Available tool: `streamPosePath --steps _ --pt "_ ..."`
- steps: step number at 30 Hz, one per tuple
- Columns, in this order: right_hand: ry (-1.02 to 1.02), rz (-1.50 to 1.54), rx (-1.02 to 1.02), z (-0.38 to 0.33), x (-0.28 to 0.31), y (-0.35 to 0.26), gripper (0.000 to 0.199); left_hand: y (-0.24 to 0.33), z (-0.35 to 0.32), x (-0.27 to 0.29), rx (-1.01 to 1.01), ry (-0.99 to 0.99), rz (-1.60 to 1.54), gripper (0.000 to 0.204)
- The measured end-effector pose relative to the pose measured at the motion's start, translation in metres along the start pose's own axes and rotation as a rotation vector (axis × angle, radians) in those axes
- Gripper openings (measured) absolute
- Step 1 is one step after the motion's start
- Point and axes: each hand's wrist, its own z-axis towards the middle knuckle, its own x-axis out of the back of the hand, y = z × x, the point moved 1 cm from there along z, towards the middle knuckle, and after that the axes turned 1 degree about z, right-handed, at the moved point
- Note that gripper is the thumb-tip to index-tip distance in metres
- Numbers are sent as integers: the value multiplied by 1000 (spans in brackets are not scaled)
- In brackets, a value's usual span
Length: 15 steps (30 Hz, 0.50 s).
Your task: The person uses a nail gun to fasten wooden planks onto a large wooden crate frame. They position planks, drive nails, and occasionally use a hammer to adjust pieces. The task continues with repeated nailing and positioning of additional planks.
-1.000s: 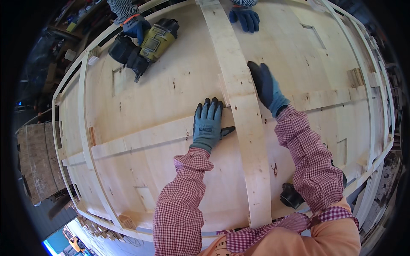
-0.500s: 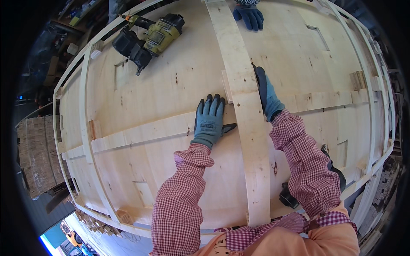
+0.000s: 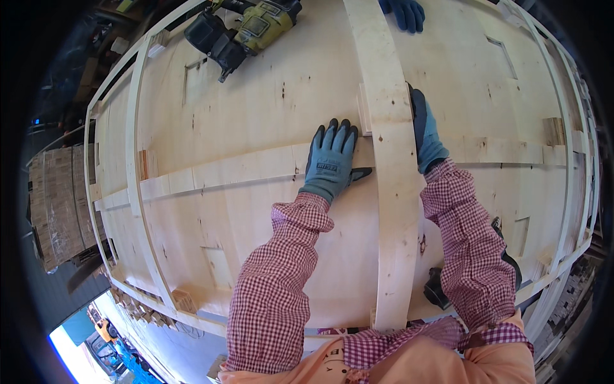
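My left hand (image 3: pixel 332 160), in a blue-grey work glove, lies flat on a wooden crosspiece (image 3: pixel 236 168), fingers stretched and thumb out to the right. My right hand (image 3: pixel 427 131), gloved alike, rests along the right edge of a long upright plank (image 3: pixel 391 185). Its fingers look straight, and its palm side is turned to the plank. A short wooden block (image 3: pixel 364 110) shows under the plank's left edge. All this sits on a large plywood panel (image 3: pixel 256 249) framed with wooden strips.
A yellow and black nail gun (image 3: pixel 259 29) lies at the far left of the panel. Another person's dark blue glove (image 3: pixel 407 14) is at the far edge. A black tool (image 3: pixel 436 289) is partly hidden by my right forearm. Stacked wood (image 3: pixel 61 205) stands at the left.
The view has shifted, so the panel, nail gun and plank sit higher and farther right in the picture. Both my hands keep their places against the wood.
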Motion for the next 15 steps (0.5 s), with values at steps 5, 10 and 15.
streamPosePath --steps 5,10,15 --pt "32 -94 57 -3 -6 -5 37 1 0 2 4 -2 -26 86" --pt "38 37 -140 -5 -14 -18 43 -2 -3 -1 12 12 -52 84" --pt "42 327 -394 2 -12 -21 48 -1 -1 0 9 -2 -50 83"
